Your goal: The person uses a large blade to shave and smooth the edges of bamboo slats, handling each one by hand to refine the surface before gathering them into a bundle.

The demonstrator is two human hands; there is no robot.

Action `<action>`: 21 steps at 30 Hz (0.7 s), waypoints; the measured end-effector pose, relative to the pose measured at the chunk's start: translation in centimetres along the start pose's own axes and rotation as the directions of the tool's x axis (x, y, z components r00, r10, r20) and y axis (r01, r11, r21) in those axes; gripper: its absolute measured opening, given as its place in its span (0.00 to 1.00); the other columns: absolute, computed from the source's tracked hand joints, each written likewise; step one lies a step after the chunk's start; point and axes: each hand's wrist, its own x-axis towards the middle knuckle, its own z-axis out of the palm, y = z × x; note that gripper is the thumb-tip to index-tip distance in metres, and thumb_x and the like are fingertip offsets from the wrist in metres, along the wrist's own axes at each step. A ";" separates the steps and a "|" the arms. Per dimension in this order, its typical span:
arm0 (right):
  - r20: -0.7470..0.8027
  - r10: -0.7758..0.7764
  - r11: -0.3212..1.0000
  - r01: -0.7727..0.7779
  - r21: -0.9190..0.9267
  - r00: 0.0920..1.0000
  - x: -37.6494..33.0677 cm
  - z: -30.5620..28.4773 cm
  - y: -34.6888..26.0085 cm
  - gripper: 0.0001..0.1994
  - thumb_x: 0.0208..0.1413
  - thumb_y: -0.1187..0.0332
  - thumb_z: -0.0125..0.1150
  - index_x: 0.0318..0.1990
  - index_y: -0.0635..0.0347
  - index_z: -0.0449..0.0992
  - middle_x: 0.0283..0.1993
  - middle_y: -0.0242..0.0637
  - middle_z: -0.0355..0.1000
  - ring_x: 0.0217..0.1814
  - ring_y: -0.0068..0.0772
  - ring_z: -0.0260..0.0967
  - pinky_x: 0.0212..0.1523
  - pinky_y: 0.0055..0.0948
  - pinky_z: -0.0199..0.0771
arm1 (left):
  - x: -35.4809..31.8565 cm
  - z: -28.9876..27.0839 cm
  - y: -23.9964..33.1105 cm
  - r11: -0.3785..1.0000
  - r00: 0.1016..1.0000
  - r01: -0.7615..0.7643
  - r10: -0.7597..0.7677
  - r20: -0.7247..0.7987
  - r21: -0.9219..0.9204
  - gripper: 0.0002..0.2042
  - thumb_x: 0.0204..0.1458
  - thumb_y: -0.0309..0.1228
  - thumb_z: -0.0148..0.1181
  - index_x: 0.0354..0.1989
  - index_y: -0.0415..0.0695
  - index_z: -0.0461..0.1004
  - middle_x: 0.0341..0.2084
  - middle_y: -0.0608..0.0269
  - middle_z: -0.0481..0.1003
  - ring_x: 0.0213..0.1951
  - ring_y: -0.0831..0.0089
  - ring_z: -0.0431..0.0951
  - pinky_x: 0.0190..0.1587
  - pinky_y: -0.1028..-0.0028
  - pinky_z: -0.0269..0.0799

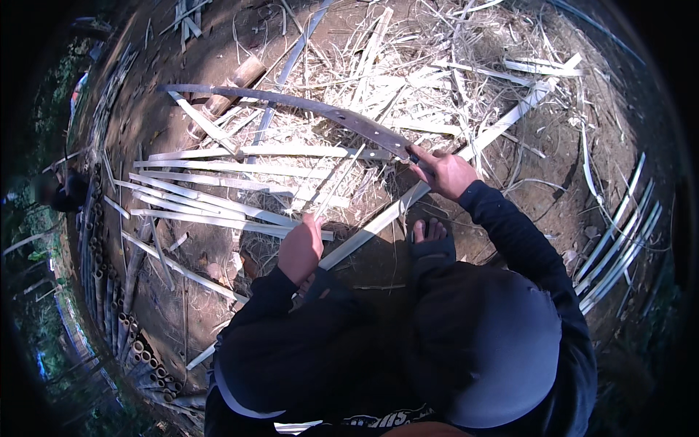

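Observation:
My right hand is closed round the dark handle of a long, slightly curved machete. Its blade stretches left across the work area, over pale shavings. In my left hand, a thin bamboo sliver is pinched and points up toward the blade; whether its far end touches the blade I cannot tell. Between my two hands a wide bamboo strip slants from near my left foot up to the far right. Several split bamboo strips lie fanned out beyond and left of my left hand.
Curly bamboo shavings cover the ground ahead. A thick bamboo piece lies at the far left of them. More split strips rest at the right, and stacked bamboo poles line the left edge. My bare toes are close to the wide strip.

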 end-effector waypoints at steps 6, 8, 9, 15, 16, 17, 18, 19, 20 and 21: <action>-0.019 -0.202 0.974 0.199 -0.106 0.979 -2.8 -0.2 -1.7 0.23 0.62 0.47 0.53 0.62 0.41 0.68 0.29 0.47 0.75 0.22 0.51 0.74 0.25 0.44 0.77 | -0.2 0.3 0.1 0.992 0.992 0.081 -0.071 0.101 -0.095 0.13 0.64 0.35 0.47 0.38 0.34 0.66 0.13 0.47 0.71 0.19 0.48 0.74 0.20 0.55 0.66; -0.042 0.094 0.994 -0.091 0.065 0.995 -1.0 -0.2 3.1 0.22 0.62 0.49 0.53 0.61 0.42 0.69 0.25 0.48 0.75 0.23 0.53 0.75 0.26 0.46 0.77 | 0.0 -0.2 0.6 0.994 0.994 0.043 -0.033 0.106 -0.098 0.14 0.65 0.35 0.46 0.39 0.33 0.67 0.15 0.45 0.72 0.21 0.48 0.76 0.22 0.55 0.68; -0.032 0.144 0.983 -0.139 0.119 0.989 0.1 -1.0 3.6 0.22 0.62 0.51 0.54 0.61 0.45 0.69 0.22 0.49 0.74 0.24 0.55 0.75 0.27 0.47 0.77 | 0.2 -0.2 0.6 0.994 0.991 0.070 -0.059 0.118 -0.089 0.14 0.65 0.35 0.46 0.39 0.33 0.67 0.15 0.45 0.72 0.21 0.48 0.76 0.22 0.55 0.68; 0.027 -0.308 0.933 0.308 -0.188 0.951 -1.7 -0.9 -1.3 0.24 0.61 0.47 0.53 0.64 0.37 0.66 0.28 0.51 0.73 0.22 0.51 0.74 0.24 0.43 0.77 | -0.4 0.6 -0.5 0.994 0.991 0.103 -0.099 0.087 -0.039 0.14 0.64 0.36 0.46 0.40 0.33 0.66 0.14 0.48 0.71 0.20 0.49 0.75 0.21 0.56 0.69; -0.007 -0.205 0.958 0.200 -0.207 0.979 -1.9 -0.5 0.3 0.24 0.61 0.47 0.54 0.63 0.38 0.67 0.27 0.49 0.73 0.22 0.50 0.74 0.23 0.42 0.77 | -0.4 0.4 -0.5 0.996 0.991 0.079 -0.074 0.108 -0.039 0.14 0.64 0.36 0.47 0.39 0.33 0.66 0.14 0.48 0.72 0.20 0.49 0.75 0.21 0.56 0.69; -0.078 -0.038 0.991 0.028 -0.133 0.996 -1.5 0.6 3.4 0.24 0.62 0.50 0.53 0.63 0.42 0.66 0.26 0.51 0.74 0.22 0.52 0.74 0.24 0.43 0.76 | -0.4 0.3 -0.3 0.998 0.990 0.054 -0.048 0.129 -0.040 0.14 0.64 0.36 0.47 0.39 0.34 0.66 0.14 0.48 0.72 0.20 0.49 0.76 0.21 0.56 0.69; -0.056 0.088 0.994 -0.092 -0.064 0.995 -0.4 0.2 5.7 0.23 0.62 0.51 0.53 0.63 0.44 0.66 0.26 0.52 0.74 0.23 0.53 0.74 0.24 0.44 0.76 | -0.2 -0.3 0.0 0.999 0.993 0.030 -0.026 0.116 -0.036 0.13 0.64 0.35 0.47 0.39 0.35 0.66 0.15 0.48 0.72 0.20 0.49 0.75 0.21 0.56 0.69; -0.026 0.201 0.980 -0.201 -0.002 0.979 0.7 -0.9 6.3 0.23 0.62 0.52 0.53 0.62 0.47 0.66 0.25 0.54 0.74 0.24 0.54 0.75 0.25 0.46 0.76 | -0.3 -0.2 -0.1 1.000 0.996 0.025 -0.023 0.091 -0.017 0.13 0.64 0.35 0.47 0.39 0.34 0.66 0.14 0.48 0.72 0.20 0.50 0.75 0.21 0.56 0.69; -0.017 0.162 0.987 -0.162 -0.005 0.987 0.8 -0.8 5.6 0.23 0.62 0.53 0.52 0.63 0.49 0.65 0.24 0.56 0.73 0.26 0.54 0.75 0.27 0.48 0.76 | -0.6 0.1 -0.2 1.000 0.998 0.018 -0.018 0.065 0.001 0.13 0.64 0.35 0.47 0.39 0.34 0.66 0.14 0.48 0.72 0.19 0.50 0.75 0.21 0.56 0.69; 0.022 0.146 0.989 -0.145 -0.030 0.989 0.8 -0.6 4.6 0.23 0.62 0.53 0.53 0.62 0.48 0.67 0.24 0.56 0.73 0.27 0.55 0.75 0.29 0.49 0.76 | -0.3 0.1 -0.5 1.000 1.000 0.009 -0.010 0.029 0.022 0.13 0.64 0.35 0.47 0.39 0.34 0.66 0.14 0.48 0.71 0.19 0.50 0.75 0.21 0.57 0.68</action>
